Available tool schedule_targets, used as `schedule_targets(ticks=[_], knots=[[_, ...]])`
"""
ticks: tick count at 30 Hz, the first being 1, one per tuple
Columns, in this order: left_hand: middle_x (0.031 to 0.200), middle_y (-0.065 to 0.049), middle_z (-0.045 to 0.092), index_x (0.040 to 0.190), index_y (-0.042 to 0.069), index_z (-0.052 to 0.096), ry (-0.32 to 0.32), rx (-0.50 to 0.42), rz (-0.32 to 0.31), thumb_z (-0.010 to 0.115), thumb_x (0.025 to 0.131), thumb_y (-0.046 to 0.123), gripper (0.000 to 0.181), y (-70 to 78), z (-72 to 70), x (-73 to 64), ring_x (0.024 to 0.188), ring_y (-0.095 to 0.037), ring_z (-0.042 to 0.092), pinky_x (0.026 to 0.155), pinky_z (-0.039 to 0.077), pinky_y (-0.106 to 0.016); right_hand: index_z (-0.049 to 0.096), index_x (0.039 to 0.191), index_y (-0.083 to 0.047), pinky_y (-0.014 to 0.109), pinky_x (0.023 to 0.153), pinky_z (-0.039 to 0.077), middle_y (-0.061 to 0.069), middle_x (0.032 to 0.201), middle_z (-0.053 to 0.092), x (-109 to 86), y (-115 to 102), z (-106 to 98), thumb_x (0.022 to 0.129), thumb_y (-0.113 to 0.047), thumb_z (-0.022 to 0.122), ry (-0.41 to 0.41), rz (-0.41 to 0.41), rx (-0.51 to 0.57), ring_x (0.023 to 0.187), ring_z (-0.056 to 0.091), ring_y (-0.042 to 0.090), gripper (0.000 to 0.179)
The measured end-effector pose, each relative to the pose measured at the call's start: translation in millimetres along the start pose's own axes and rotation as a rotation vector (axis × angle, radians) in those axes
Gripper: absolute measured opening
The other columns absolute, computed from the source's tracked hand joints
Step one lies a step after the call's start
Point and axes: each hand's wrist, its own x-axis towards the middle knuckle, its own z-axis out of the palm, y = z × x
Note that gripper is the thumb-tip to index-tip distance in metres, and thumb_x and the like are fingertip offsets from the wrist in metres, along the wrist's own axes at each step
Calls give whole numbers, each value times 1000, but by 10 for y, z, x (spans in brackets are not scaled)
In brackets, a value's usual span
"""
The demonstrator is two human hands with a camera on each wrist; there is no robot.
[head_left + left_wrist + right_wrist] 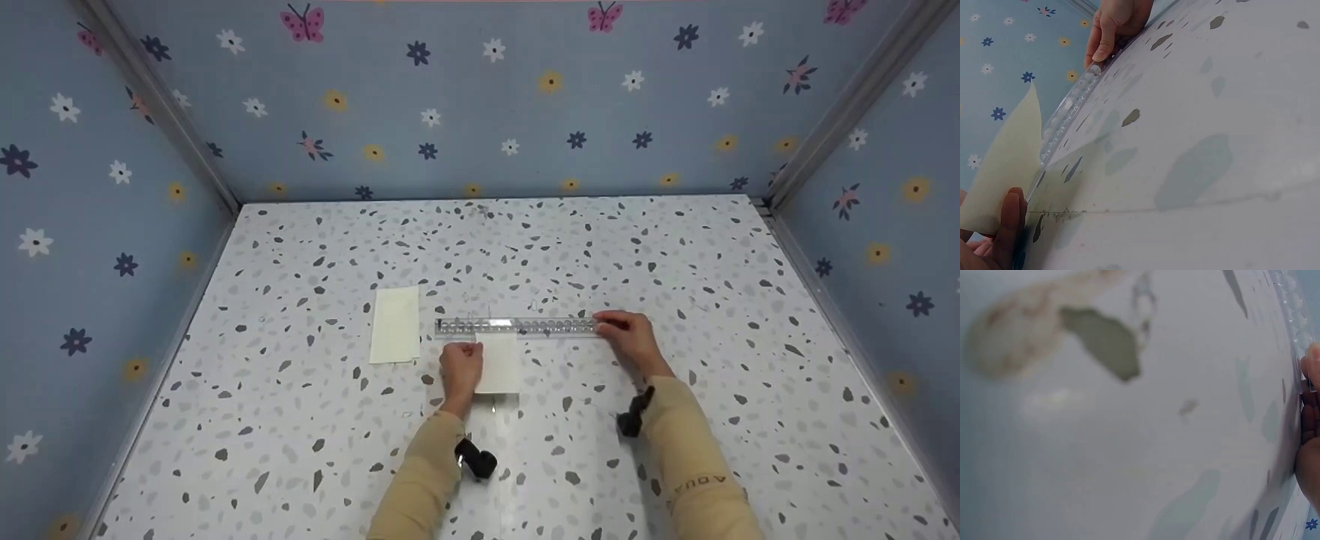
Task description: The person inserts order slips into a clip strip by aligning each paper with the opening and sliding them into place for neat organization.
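Note:
A long clear plastic strip point(559, 326) with a row of round bumps, shaped like a ruler, lies crosswise over the table. My right hand point(634, 339) pinches its right end between thumb and fingers; the right wrist view shows the thumb on the strip's end point(1296, 315). Just below the strip's middle is a small cream sheet of paper point(499, 367). Its left edge is pinched by my left hand point(460, 369). In the left wrist view that sheet point(1008, 157) stands up from the table, a pointed corner uppermost, beside the strip point(1069, 107).
A second cream paper point(395, 324), taller and seemingly folded, lies left of the left hand. The speckled white table point(300, 420) is enclosed at the back and sides by blue flowered panels point(487, 112). A black wrist camera point(477, 459) sits on the left sleeve.

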Motion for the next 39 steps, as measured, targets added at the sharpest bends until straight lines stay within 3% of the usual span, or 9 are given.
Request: schedule_targets(ticks=[6, 20, 28, 35, 39], knots=[[70, -6, 62, 80, 0, 66, -26, -11, -2, 60, 82, 13, 15, 27, 9, -15, 61, -16, 55, 56, 43, -29, 66, 99, 0, 19, 75, 43, 16, 100, 63, 48, 71, 26, 76, -7, 67, 23, -25, -2, 92, 56, 20, 24], [68, -6, 62, 76, 1, 66, 12, 1, 22, 61, 80, 11, 12, 52, 50, -39, 62, -18, 56, 59, 44, -32, 66, 101, -2, 27, 81, 41, 13, 102, 62, 48, 51, 20, 77, -8, 66, 16, 18, -14, 94, 54, 20, 24], [72, -8, 63, 80, 0, 65, 1, -16, 10, 61, 81, 13, 13, 23, 112, -34, 65, -17, 57, 61, 46, -31, 66, 101, -3, 28, 82, 40, 11, 102, 62, 35, 57, 21, 77, -8, 66, 14, 24, -17, 94, 54, 19, 24], [62, -6, 60, 72, -1, 66, 21, -15, 90, 61, 80, 10, 15, 28, 125, -58, 54, -15, 52, 52, 42, -28, 66, 99, 0, 23, 77, 43, 15, 99, 63, 34, 70, 23, 77, -7, 66, 21, -49, -10, 90, 56, 20, 24], [62, -6, 60, 72, -1, 65, 12, -33, 84, 61, 80, 10, 14, 48, 132, -84, 54, -14, 52, 52, 42, -27, 66, 100, -1, 28, 82, 42, 14, 100, 63, 39, 69, 23, 77, -9, 67, 21, -29, -27, 92, 56, 21, 25]])
